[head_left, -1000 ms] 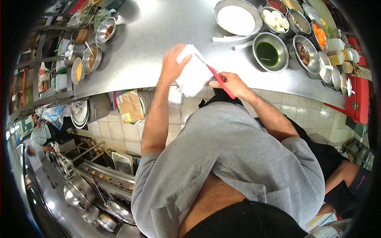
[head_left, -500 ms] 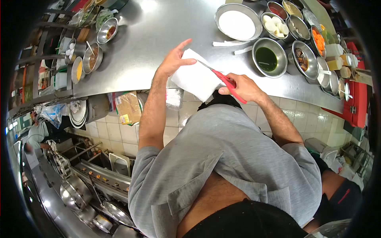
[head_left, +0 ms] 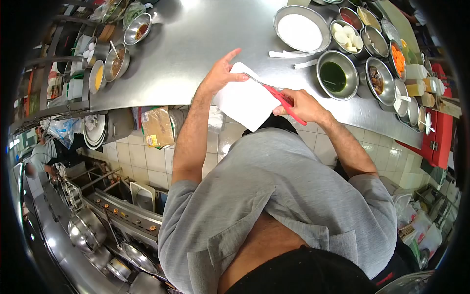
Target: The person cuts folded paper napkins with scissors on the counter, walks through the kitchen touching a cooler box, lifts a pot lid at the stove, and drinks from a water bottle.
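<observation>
Gripping red-handled scissors (head_left: 280, 98): right hand (head_left: 306, 108) | pinching white sheet (head_left: 245, 102): left hand (head_left: 218, 77) | sheet: plain, matte, straight-edged, pointed lower corner

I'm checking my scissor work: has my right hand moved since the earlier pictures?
Yes. Your right hand, holding the scissors, has shifted rightward in view, nearer the bowl of green liquid.

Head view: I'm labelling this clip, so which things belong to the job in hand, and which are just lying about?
In use:
- red-handled scissors, in the right hand
- white sheet, in the left hand
- possibly the white strips; unclear

Apparently lying about:
- bowl of green liquid
- bowl of white contents
- brown package
</observation>
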A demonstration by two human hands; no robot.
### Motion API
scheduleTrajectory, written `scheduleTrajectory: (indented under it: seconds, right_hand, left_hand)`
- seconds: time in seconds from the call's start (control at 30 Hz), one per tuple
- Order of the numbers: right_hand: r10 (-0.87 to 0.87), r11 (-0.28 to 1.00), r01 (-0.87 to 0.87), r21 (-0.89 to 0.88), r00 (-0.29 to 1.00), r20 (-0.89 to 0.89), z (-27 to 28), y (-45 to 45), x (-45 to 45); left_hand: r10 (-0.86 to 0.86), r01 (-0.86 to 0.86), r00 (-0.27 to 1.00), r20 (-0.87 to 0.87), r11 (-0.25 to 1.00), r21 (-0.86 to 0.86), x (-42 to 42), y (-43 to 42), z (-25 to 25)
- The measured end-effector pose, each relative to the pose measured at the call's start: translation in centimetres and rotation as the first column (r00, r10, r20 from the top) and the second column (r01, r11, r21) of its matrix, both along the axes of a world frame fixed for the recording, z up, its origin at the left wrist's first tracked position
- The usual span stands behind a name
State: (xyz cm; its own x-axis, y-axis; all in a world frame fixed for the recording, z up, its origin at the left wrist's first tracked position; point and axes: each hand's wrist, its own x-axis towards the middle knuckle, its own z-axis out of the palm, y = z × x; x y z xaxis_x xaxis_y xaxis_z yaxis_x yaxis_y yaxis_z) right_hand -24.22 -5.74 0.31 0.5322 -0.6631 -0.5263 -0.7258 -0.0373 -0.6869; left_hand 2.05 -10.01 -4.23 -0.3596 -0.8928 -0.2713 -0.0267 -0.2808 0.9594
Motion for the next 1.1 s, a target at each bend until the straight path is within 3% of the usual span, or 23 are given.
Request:
scheduleTrajectory:
  seconds: [0.1,0.2,0.27,0.37,0.43,0.73,0.87,0.93,1.03,1.1]
  right_hand:
    - [0.028,0.995,-0.020,-0.099,0.997,0.076,-0.2,-0.5,0.2]
    - [-0.012,1.000,0.012,0.002,0.998,0.067,-0.8,-0.8,0.2]
    - [-0.102,0.994,0.094,0.061,0.982,0.157,-1.0,-0.4,0.2]
    - [-0.106,0.994,0.104,0.020,0.980,0.169,-2.8,0.0,-0.1]
    - [-0.105,0.994,0.102,0.026,0.982,0.155,-2.3,-0.4,-0.1]
    - [-0.196,0.979,0.181,0.093,0.960,0.200,-2.8,-0.9,0.3]
    - [-0.172,0.983,0.159,0.088,0.972,0.163,-3.4,-1.2,0.0]
    - [-0.158,0.987,0.150,0.060,0.972,0.172,-3.3,-1.6,0.1]
    - [-0.108,0.991,0.097,0.092,0.985,0.134,-2.7,-2.2,0.4]
    - [-0.153,0.980,0.120,0.155,0.964,0.217,-3.0,-2.7,0.6]
  left_hand:
    - [-0.020,0.020,1.000,-0.006,1.000,0.020,-0.6,0.1,-0.2]
    - [-0.028,0.029,0.999,-0.025,0.999,0.031,-1.1,0.1,-0.1]
    - [-0.011,0.012,0.999,-0.042,0.999,0.038,-1.1,-0.1,0.0]
    - [-0.023,0.023,1.000,-0.007,0.999,0.034,-1.0,-0.2,-0.2]
    - [0.124,-0.110,0.987,-0.101,0.985,0.137,-1.1,0.1,-0.2]
    - [0.021,-0.007,0.994,-0.108,0.992,0.126,-2.3,-0.4,-1.2]
    - [0.104,-0.094,0.992,-0.078,0.987,0.128,-2.2,-0.1,-1.6]
    - [0.033,0.006,0.992,-0.118,0.949,0.316,-1.7,-0.4,-2.0]
    - [0.029,-0.006,0.997,-0.065,0.945,0.327,-2.3,0.1,-1.2]
    - [0.038,-0.001,0.994,-0.100,0.937,0.350,-2.6,-0.1,-1.3]
